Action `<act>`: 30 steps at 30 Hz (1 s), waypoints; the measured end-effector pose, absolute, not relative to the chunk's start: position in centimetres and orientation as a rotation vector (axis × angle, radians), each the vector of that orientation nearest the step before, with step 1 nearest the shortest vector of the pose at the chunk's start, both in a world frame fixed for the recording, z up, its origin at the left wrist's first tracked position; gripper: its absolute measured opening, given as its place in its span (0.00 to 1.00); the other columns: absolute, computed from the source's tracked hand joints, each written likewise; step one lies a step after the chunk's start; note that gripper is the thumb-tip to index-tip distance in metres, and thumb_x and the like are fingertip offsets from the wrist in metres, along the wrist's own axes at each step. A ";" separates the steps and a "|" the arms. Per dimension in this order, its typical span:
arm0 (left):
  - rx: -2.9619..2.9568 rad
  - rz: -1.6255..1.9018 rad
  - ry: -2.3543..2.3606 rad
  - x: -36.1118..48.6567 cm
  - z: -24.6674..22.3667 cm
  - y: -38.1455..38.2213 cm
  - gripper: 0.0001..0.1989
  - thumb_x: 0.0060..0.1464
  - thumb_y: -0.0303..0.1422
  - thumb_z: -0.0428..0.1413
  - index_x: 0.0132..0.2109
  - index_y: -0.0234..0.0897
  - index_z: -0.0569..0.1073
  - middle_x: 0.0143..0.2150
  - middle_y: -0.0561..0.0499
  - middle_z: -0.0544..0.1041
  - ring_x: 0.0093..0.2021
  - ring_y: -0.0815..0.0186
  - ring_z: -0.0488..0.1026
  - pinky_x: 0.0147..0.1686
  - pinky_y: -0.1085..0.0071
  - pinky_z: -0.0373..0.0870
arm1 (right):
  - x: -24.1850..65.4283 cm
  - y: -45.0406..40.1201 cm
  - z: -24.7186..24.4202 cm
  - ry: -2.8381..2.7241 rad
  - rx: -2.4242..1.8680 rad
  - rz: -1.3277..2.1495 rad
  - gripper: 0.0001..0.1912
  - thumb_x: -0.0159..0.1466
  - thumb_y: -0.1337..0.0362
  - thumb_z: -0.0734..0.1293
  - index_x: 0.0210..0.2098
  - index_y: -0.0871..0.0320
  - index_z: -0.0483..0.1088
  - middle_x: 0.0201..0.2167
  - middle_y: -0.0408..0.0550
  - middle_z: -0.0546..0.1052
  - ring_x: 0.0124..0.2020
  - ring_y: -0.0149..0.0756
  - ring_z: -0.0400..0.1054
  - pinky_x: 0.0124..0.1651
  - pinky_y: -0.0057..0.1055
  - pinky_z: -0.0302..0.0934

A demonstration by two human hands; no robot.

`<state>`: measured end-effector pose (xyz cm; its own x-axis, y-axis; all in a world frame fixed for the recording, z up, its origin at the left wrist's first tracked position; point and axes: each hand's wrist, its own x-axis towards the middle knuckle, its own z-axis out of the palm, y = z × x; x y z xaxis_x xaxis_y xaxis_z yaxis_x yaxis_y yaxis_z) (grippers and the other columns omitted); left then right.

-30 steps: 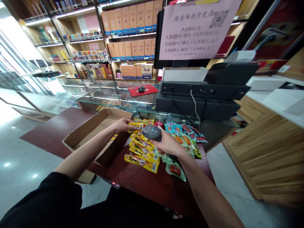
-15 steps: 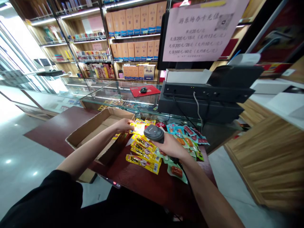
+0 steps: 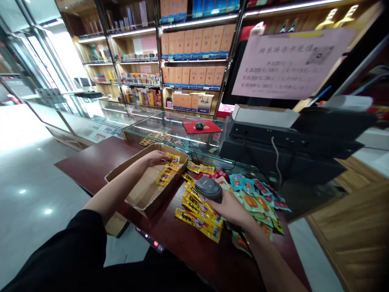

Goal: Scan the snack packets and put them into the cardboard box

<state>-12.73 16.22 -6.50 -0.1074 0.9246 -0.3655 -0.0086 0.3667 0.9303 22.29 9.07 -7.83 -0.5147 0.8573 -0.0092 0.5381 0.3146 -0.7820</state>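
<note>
My left hand (image 3: 155, 158) pinches a small yellow snack packet (image 3: 173, 158) over the far right part of a shallow cardboard box (image 3: 140, 194). Beneath it, a few more yellow packets (image 3: 165, 177) lie inside the box near its right wall. In my right hand (image 3: 232, 209) is a dark grey barcode scanner (image 3: 208, 188), its head facing left above the goods. Long yellow snack packets (image 3: 199, 225) lie in a stack under and in front of the scanner. Around my right hand are pale green packets of sausages (image 3: 251, 201) and blue packets (image 3: 247, 185).
A dark red tabletop (image 3: 91, 162) carries the box and packets. Behind it stand a glass counter (image 3: 170, 125), a red mouse mat (image 3: 209, 127) with a mouse, and a black cash-register unit (image 3: 255, 134). The scanner's cable runs along my right forearm.
My left hand has moved a yellow packet from beside the scanner to over the box. The scanner's bright light on the packet is gone. The camera view has shifted left and up.
</note>
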 end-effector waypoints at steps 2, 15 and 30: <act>0.857 1.008 1.500 -13.3 -7.1 17.3 0.12 0.35 0.26 0.69 0.31 0.28 0.77 0.32 0.46 0.79 0.28 0.72 0.73 0.29 0.77 0.71 | 21.4 8.9 -7.7 -2.204 -1.243 1.071 0.14 0.57 0.57 0.67 0.39 0.58 0.75 0.23 0.45 0.78 0.26 0.40 0.73 0.29 0.32 0.65; 1.541 0.571 1.993 -12.2 -10.1 22.9 0.14 0.39 0.40 0.65 0.22 0.33 0.74 0.19 0.47 0.73 0.23 0.64 0.72 0.28 0.70 0.68 | 20.9 7.1 -7.3 -2.122 -1.441 0.944 0.17 0.56 0.55 0.67 0.40 0.60 0.73 0.31 0.49 0.80 0.32 0.43 0.74 0.31 0.33 0.65; 2.018 0.630 1.984 -5.7 -4.6 19.9 0.14 0.45 0.44 0.60 0.30 0.36 0.77 0.30 0.45 0.78 0.33 0.60 0.74 0.34 0.71 0.66 | 23.4 6.5 -6.1 -2.047 -1.343 0.928 0.16 0.55 0.58 0.68 0.41 0.58 0.74 0.24 0.46 0.79 0.31 0.43 0.74 0.32 0.33 0.66</act>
